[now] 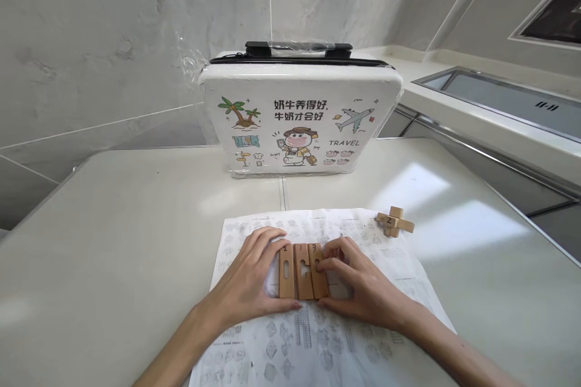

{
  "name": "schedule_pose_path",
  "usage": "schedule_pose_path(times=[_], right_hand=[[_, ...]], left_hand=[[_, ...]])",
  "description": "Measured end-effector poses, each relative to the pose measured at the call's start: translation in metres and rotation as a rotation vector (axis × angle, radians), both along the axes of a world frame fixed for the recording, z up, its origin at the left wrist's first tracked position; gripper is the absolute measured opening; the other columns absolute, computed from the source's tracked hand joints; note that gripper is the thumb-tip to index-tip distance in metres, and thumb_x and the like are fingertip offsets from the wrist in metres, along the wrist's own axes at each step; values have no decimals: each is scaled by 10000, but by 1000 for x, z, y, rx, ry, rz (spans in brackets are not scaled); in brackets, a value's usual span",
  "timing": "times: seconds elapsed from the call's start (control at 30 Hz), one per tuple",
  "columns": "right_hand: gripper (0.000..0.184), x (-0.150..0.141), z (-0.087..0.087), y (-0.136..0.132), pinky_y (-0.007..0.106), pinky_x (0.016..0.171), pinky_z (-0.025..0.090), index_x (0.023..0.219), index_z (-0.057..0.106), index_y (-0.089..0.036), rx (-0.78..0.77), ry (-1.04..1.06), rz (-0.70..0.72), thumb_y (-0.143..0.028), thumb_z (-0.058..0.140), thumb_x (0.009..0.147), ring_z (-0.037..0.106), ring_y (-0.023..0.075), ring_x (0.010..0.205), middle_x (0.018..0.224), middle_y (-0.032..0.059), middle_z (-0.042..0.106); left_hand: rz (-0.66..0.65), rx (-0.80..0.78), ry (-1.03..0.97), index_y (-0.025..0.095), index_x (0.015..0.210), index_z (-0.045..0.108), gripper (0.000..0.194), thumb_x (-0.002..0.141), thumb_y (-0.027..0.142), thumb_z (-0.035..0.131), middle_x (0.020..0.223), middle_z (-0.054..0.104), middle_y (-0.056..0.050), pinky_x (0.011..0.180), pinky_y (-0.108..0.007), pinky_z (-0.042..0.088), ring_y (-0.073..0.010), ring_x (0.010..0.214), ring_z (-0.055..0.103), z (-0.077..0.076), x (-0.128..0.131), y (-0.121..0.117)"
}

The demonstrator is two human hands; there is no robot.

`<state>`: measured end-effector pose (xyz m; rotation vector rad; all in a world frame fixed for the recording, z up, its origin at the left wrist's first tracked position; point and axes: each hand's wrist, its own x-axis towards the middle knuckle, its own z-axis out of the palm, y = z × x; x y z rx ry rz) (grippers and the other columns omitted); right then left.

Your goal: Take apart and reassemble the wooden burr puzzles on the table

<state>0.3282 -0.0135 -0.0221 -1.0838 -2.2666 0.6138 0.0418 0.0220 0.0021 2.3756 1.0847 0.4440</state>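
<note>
Three flat wooden puzzle pieces lie side by side on a printed paper sheet (254, 329). The left piece (286, 288), marked 2, has a long oval slot. A piece marked 1 (304, 289) lies in the middle, with an irregular cut-out. On the right is a piece marked 3 (319, 288), its opening partly covered by a finger. My left hand (250, 278) is closed about the piece marked 2, fingers at its top end and thumb at its bottom. Curled fingers of my right hand (358, 278) grip the piece marked 3, with the thumb near its lower end.
A cross-shaped wooden puzzle (394, 222) sits by the sheet's far right corner. Behind, a white carrying case (299, 87) in clear plastic wrap stands upright on the pale table (136, 224). A counter (490, 109) runs along the right, and a grey wall stands behind.
</note>
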Motion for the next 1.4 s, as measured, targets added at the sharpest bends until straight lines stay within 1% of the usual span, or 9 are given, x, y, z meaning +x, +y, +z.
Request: schedule_pose_path(times=[0.17, 0.3, 0.47, 0.6, 0.73, 0.87, 1.03, 1.17, 1.4], right_hand=[[383, 1, -2, 1, 433, 778, 579, 1237, 625, -243, -19, 47, 36, -317, 827, 921, 588, 283, 987, 1109, 105, 634], [322, 2, 1, 2, 404, 752, 555, 1185, 660, -252, -91, 128, -18, -431, 796, 955, 586, 261, 916, 1006, 78, 638], [475, 3, 12, 0, 361, 760, 539, 1135, 705, -260, -214, 354, 48, -668, 765, 900, 640, 239, 891, 990, 67, 683], [526, 0, 15, -5, 313, 724, 535, 1100, 724, -267, -378, 457, 151, -702, 818, 821, 672, 197, 790, 934, 33, 744], [482, -3, 11, -10, 288, 706, 538, 1106, 746, -269, -418, 464, 195, -611, 893, 799, 678, 178, 754, 907, 16, 765], [456, -4, 11, -13, 277, 698, 542, 1123, 753, -276, -383, 463, 200, -566, 905, 806, 678, 173, 739, 899, 12, 769], [442, -5, 15, -13, 275, 663, 548, 1122, 772, -278, -386, 427, 232, -592, 873, 828, 674, 181, 702, 858, 14, 768], [430, -6, 17, -14, 263, 662, 538, 1125, 772, -266, -358, 403, 258, -587, 858, 851, 676, 169, 693, 875, 15, 775], [440, -4, 26, -17, 253, 693, 568, 1121, 772, -258, -461, 437, 241, -565, 886, 826, 691, 171, 710, 876, 17, 763]], left_hand=[[11, -39, -32, 211, 1411, 537, 885, 742, 680, 876, 1373, 574, -160, 1036, -568, 567, -386, 1280, 554, 1, -1, -1], [85, -128, -103, 234, 1458, 528, 938, 731, 725, 860, 1404, 580, -163, 1065, -587, 551, -401, 1295, 570, 2, -2, -2], [290, -473, -527, 305, 1522, 504, 1032, 693, 842, 805, 1558, 544, -154, 1190, -569, 488, -418, 1413, 563, 3, 4, -9], [192, -817, -798, 251, 1510, 557, 1001, 780, 934, 616, 1545, 593, -175, 1218, -562, 466, -429, 1443, 560, 2, 11, -14], [138, -959, -809, 237, 1499, 603, 973, 826, 938, 543, 1498, 640, -167, 1241, -564, 439, -419, 1422, 585, 6, 15, -15], [89, -1024, -759, 281, 1509, 618, 963, 805, 937, 573, 1515, 643, -148, 1243, -598, 421, -424, 1389, 614, 8, 14, -14], [69, -1018, -740, 296, 1491, 649, 945, 786, 924, 614, 1664, 495, -133, 1253, -650, 376, -455, 1527, 461, 5, 13, -14], [78, -983, -735, 317, 1422, 711, 908, 752, 926, 650, 1684, 470, -105, 1258, -645, 371, -435, 1587, 367, 5, 14, -13], [43, -1001, -707, 332, 1362, 748, 864, 730, 919, 690, 1603, 560, -121, 1204, -645, 427, -441, 1431, 564, 11, 15, -10]])
